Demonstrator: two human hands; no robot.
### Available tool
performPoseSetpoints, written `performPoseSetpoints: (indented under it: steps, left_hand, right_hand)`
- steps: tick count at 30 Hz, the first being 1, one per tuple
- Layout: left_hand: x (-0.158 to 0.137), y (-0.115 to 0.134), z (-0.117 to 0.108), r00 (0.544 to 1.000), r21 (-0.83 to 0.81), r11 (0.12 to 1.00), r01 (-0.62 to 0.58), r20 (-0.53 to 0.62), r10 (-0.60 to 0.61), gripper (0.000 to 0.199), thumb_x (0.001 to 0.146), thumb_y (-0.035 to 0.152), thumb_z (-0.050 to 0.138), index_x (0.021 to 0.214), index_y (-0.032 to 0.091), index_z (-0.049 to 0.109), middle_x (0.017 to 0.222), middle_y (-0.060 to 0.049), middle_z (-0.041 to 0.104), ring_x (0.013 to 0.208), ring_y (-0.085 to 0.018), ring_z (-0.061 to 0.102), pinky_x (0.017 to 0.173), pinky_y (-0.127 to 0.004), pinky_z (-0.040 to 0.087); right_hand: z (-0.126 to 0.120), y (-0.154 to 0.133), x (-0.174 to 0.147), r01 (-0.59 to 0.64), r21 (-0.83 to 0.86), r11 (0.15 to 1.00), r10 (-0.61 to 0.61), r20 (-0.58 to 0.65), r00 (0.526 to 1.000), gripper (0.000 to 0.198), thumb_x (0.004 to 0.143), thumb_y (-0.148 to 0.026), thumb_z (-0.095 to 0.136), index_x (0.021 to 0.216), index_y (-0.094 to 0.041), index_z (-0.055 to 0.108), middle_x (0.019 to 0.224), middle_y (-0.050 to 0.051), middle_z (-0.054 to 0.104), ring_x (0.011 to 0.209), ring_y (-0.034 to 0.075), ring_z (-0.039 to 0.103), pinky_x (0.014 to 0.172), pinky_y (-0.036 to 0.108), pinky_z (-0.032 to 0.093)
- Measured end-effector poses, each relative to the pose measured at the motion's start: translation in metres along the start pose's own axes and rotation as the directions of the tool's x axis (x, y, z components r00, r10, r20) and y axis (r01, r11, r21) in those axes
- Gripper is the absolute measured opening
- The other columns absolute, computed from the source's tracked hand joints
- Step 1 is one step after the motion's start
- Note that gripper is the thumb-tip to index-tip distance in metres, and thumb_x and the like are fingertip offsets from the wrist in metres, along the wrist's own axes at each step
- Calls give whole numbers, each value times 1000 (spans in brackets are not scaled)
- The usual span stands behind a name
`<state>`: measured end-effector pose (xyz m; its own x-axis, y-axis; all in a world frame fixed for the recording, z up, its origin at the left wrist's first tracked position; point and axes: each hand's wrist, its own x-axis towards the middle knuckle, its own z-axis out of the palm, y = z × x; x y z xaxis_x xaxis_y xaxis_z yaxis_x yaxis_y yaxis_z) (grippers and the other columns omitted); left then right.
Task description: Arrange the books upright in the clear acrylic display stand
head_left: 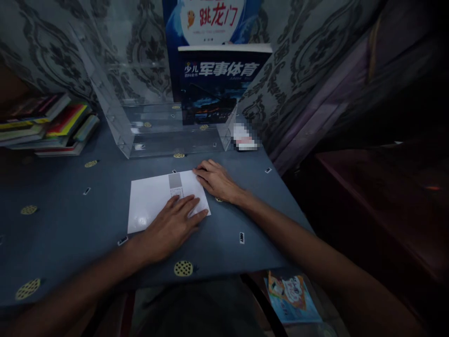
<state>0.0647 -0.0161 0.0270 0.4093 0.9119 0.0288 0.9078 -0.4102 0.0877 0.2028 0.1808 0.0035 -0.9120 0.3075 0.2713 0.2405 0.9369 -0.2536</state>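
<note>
A flat white sheet or thin booklet (149,199) lies slightly skewed on the blue tablecloth. It carries a grey strip and a small printed block near its upper middle. My left hand (171,224) rests palm down over its lower right part, fingers spread, covering some of the print. At the upper right corner, my right hand (215,180) touches the edge with its fingers stretched out and fairly close together. Whether a finger reaches under that corner is hidden.
Behind the sheet stands a clear acrylic rack (175,145) holding a dark book (213,89) and a blue book (171,23). Stacked books (63,126) are at the left. A blurred small item (245,140) lies right of the rack. Below the table edge is a colourful book (291,299).
</note>
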Motion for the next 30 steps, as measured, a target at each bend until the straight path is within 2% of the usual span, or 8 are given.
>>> performPoseSetpoints:
  steps: [3,6,9,15,21,24,27,30]
  left_hand:
    - [-3,6,-12,993,60,997,37,110,-44,55,98,6,42,151,16,42,153,-19,52,144,-35,47,113,-56,43]
    - [-1,14,-26,968,85,992,96,223,-113,62,88,0,48,149,6,42,150,-25,52,141,-40,49,107,-55,50]
    - [4,20,-34,952,89,987,134,266,-154,69,79,-3,54,147,4,43,149,-28,52,141,-41,49,104,-54,52]
    - [9,25,-30,950,153,978,144,256,-180,61,86,-3,47,146,1,47,147,-32,53,139,-44,50,100,-57,56]
    - [1,20,-26,967,215,968,131,187,-172,55,89,-2,40,143,2,48,143,-30,57,134,-37,58,98,-48,58]
    - [-6,17,-31,972,110,982,151,165,-168,62,82,-5,45,143,8,46,142,-24,61,131,-33,60,97,-44,57]
    - [-15,12,-41,960,-59,979,196,217,-179,66,77,-7,43,138,16,52,132,-16,68,119,-29,67,86,-38,58]
    - [-24,5,-52,969,-294,931,214,184,-165,59,83,-3,41,133,22,58,120,-9,74,105,-24,72,84,-35,56]
  right_hand:
    - [3,2,0,7,-15,1000,-8,-21,1000,32,103,-23,44,120,-14,70,112,15,63,101,28,53,87,43,47]
    - [3,0,-1,-1,-18,1000,1,-24,1000,33,104,-24,44,120,-13,70,112,15,64,101,28,53,86,42,47]
    - [2,-1,-2,-5,-7,1000,5,-21,1000,34,103,-23,43,122,-12,70,112,16,64,100,28,54,85,43,47]
    - [5,2,-3,-10,37,999,12,-44,999,33,102,-23,47,123,-14,71,114,15,66,104,28,56,90,43,48]
    - [4,1,-4,-4,156,988,15,-66,998,37,106,-29,42,118,-16,74,122,14,70,110,28,58,95,47,47]
    - [1,0,-5,7,219,976,4,-52,999,40,107,-32,41,113,-15,76,123,14,72,116,29,58,100,50,45]
    - [-1,-2,-4,24,292,956,-9,-52,999,43,107,-39,41,110,-16,77,123,14,73,120,29,59,104,53,43]
    - [-2,-7,-2,58,474,879,-24,-77,997,53,104,-54,41,101,-18,80,111,13,77,114,27,64,104,51,45]
